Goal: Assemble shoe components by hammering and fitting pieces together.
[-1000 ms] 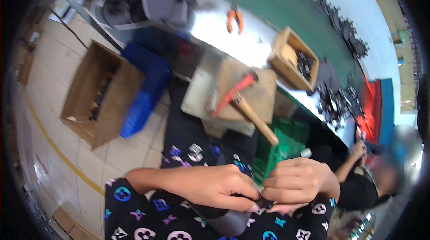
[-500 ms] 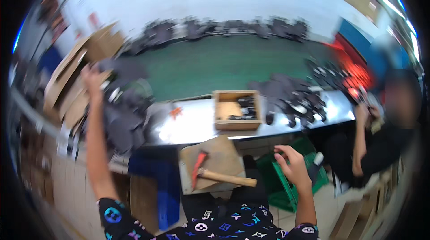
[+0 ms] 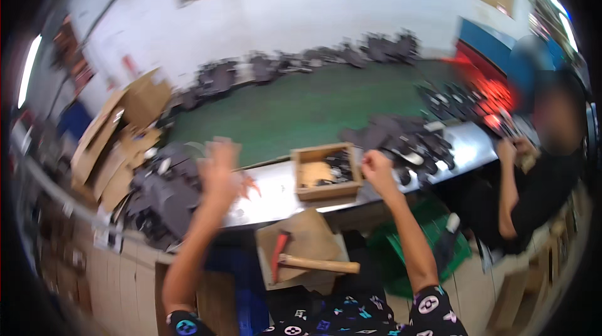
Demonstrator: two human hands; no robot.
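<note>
My left hand (image 3: 217, 170) is raised over the front edge of the bench, between a heap of dark grey cut pieces (image 3: 166, 198) and some small orange pieces (image 3: 251, 187). Motion smears its fingers, so its grip is unclear. My right hand (image 3: 378, 172) has its fingers curled together beside the right wall of an open wooden box (image 3: 326, 195). Anything inside that grip is hidden. Small black parts (image 3: 339, 167) lie in the box. In front of me, a hammer (image 3: 321, 264) with a red head and wooden handle rests on a brown-topped board (image 3: 307, 229).
More dark grey pieces (image 3: 389, 135) lie right of the box. Behind the metal strip (image 3: 273, 189) stretches a green surface (image 3: 295, 107). Torn cardboard (image 3: 145, 101) stands left. A green crate (image 3: 401, 254) and a blue bin (image 3: 251, 298) sit below. Another person (image 3: 533, 192) works at right.
My left hand has swung right, away from the cardboard and the left heap. My right hand has risen from over the green crate to the wooden box, its fingers now curled. The view has tilted.
</note>
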